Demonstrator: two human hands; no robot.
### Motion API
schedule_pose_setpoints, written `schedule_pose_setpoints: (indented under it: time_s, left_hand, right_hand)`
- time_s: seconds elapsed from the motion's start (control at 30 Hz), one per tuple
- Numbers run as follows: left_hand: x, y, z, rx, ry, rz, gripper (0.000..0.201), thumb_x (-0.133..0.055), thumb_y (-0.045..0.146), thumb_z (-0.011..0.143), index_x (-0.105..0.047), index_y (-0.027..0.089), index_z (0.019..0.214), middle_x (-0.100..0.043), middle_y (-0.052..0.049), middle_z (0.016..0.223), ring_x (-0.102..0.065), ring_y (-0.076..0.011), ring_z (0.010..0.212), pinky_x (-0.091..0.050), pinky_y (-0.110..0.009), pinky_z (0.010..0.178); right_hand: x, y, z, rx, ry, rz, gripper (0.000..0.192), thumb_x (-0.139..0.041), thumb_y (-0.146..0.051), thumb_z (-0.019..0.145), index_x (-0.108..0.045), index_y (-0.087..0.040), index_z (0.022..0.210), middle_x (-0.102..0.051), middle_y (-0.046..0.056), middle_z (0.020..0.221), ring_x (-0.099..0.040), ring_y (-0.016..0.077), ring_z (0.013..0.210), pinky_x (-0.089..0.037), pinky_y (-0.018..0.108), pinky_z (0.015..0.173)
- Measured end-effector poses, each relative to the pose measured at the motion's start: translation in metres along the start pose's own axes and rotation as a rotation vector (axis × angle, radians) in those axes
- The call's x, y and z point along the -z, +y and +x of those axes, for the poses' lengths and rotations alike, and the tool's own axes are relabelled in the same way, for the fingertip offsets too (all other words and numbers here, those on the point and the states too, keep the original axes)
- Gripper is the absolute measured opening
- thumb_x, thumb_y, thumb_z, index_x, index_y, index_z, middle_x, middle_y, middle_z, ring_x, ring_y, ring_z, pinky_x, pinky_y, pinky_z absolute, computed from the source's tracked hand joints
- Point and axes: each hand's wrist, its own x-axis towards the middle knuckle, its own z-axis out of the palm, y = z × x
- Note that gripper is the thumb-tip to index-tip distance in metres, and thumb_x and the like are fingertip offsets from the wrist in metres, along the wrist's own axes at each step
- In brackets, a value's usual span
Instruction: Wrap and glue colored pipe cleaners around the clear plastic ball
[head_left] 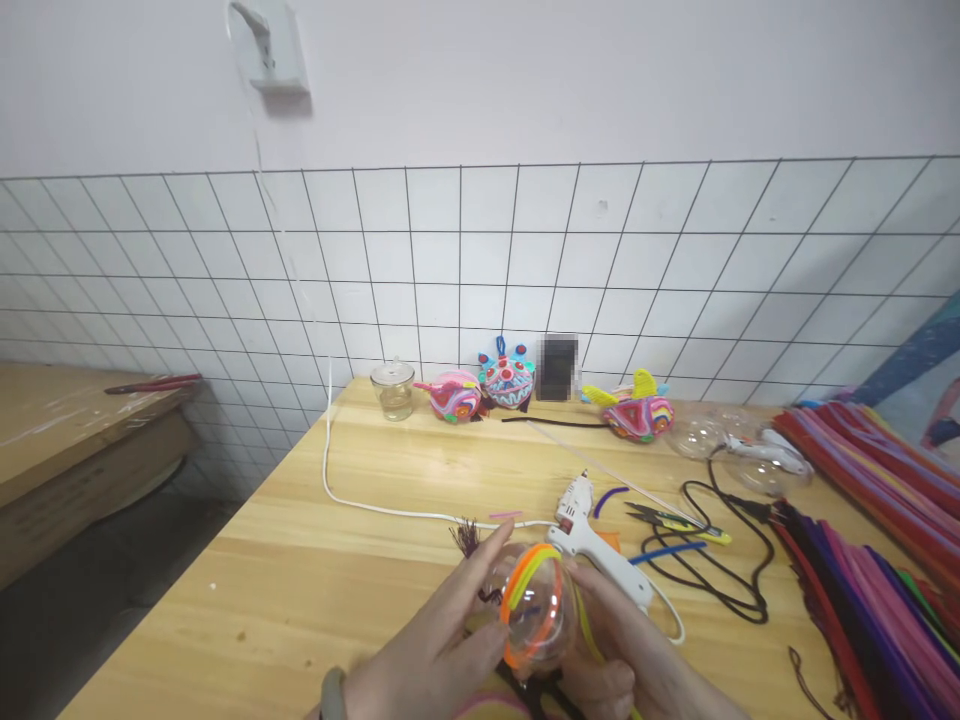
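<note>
Both hands cup a clear ball (pixel 534 615) wrapped in orange pipe cleaner (pixel 525 578), low over the tabletop (pixel 300 560). Left hand (pixel 435 650) grip: fingers pressed on its side. Right hand (pixel 637 650) grip: curled closed around it. Just beyond lies a glue gun (pixel 596 535).

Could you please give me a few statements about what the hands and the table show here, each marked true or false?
1. Both hands, left hand and right hand, touch a clear plastic ball wrapped with orange pipe cleaner. True.
2. The white glue gun is held in the right hand. False: it lies on the table.
3. A small glass jar stands near the wall. True.
4. The jar lies on its side. False: it is upright.
</note>
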Motion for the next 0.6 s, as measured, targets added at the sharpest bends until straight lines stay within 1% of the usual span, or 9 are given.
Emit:
schedule_pose_setpoints:
  time_s: [0.1,0.17,0.27,0.37,0.4,0.43,0.47,0.53,0.6]
  left_hand:
    - [0.002,0.005,0.001,0.003,-0.052,-0.107,0.072,-0.052,0.049,0.090,-0.020,0.028,0.151,-0.043,-0.013,0.149,-0.042,-0.0326,0.135,-0.029,-0.050,0.112]
    - [0.006,0.007,0.001,0.017,-0.060,-0.125,0.072,-0.051,0.047,0.092,-0.015,0.029,0.152,-0.048,-0.012,0.144,-0.043,-0.0303,0.132,-0.029,-0.049,0.111]
    - [0.014,0.007,0.002,0.072,-0.025,0.001,0.074,-0.051,0.047,0.092,-0.012,0.029,0.152,-0.062,-0.010,0.119,-0.058,-0.0248,0.108,-0.042,-0.043,0.097]
    - [0.023,0.008,0.003,0.076,0.034,0.269,0.066,-0.050,0.051,0.091,-0.029,0.027,0.149,-0.065,-0.002,0.086,-0.057,-0.0169,0.073,-0.045,-0.030,0.072]
    - [0.026,0.009,0.004,0.053,0.060,0.356,0.063,-0.050,0.053,0.090,-0.036,0.026,0.146,-0.062,0.000,0.076,-0.054,-0.0156,0.066,-0.043,-0.028,0.066]
    - [0.027,0.010,0.004,0.019,0.095,0.436,0.062,-0.051,0.054,0.089,-0.044,0.025,0.142,-0.060,0.001,0.070,-0.051,-0.0156,0.062,-0.041,-0.027,0.064]
    - [0.028,0.012,0.004,-0.015,0.136,0.504,0.060,-0.053,0.056,0.087,-0.050,0.025,0.138,-0.059,0.000,0.070,-0.051,-0.0165,0.063,-0.041,-0.028,0.064]
    - [0.028,0.016,0.003,-0.059,0.202,0.576,0.057,-0.058,0.057,0.083,-0.058,0.027,0.131,-0.062,-0.004,0.082,-0.055,-0.0209,0.076,-0.043,-0.031,0.074]
    - [0.025,0.021,0.002,-0.046,0.181,0.547,0.057,-0.064,0.055,0.079,-0.058,0.030,0.130,-0.062,-0.008,0.106,-0.056,-0.0256,0.095,-0.043,-0.037,0.088]
  right_hand:
    - [0.001,-0.004,-0.001,-0.138,-0.015,0.102,0.061,-0.044,-0.071,0.083,-0.066,-0.017,0.065,-0.033,-0.010,0.030,-0.016,0.0028,0.024,-0.019,0.014,0.029]
    - [-0.001,-0.007,-0.003,-0.129,-0.007,0.117,0.059,-0.046,-0.071,0.082,-0.065,-0.017,0.066,-0.035,-0.009,0.031,-0.018,0.0028,0.024,-0.020,0.014,0.028]
    - [-0.009,-0.012,-0.006,0.000,0.049,0.075,0.050,-0.055,-0.063,0.083,-0.065,-0.015,0.075,-0.048,-0.006,0.040,-0.027,0.0021,0.027,-0.022,0.013,0.029]
    - [-0.019,-0.017,-0.011,0.175,0.082,-0.095,0.041,-0.064,-0.056,0.082,-0.063,-0.015,0.086,-0.052,-0.007,0.046,-0.026,0.0004,0.028,-0.016,0.013,0.029]
    - [-0.023,-0.018,-0.012,0.222,0.081,-0.142,0.040,-0.066,-0.055,0.081,-0.061,-0.016,0.087,-0.051,-0.008,0.047,-0.026,0.0002,0.028,-0.016,0.013,0.029]
    - [-0.026,-0.018,-0.014,0.263,0.076,-0.160,0.038,-0.069,-0.054,0.079,-0.060,-0.018,0.087,-0.052,-0.009,0.049,-0.029,0.0008,0.030,-0.021,0.013,0.031]
    - [-0.030,-0.018,-0.015,0.296,0.069,-0.157,0.037,-0.071,-0.053,0.077,-0.058,-0.020,0.088,-0.054,-0.008,0.053,-0.037,0.0027,0.034,-0.029,0.014,0.035]
    - [-0.036,-0.015,-0.017,0.332,0.056,-0.139,0.040,-0.074,-0.053,0.073,-0.055,-0.024,0.092,-0.062,-0.006,0.066,-0.056,0.0097,0.050,-0.045,0.021,0.052]
    - [-0.038,-0.012,-0.018,0.340,0.059,-0.194,0.043,-0.073,-0.055,0.073,-0.053,-0.026,0.098,-0.067,-0.002,0.078,-0.065,0.0170,0.067,-0.049,0.029,0.065]
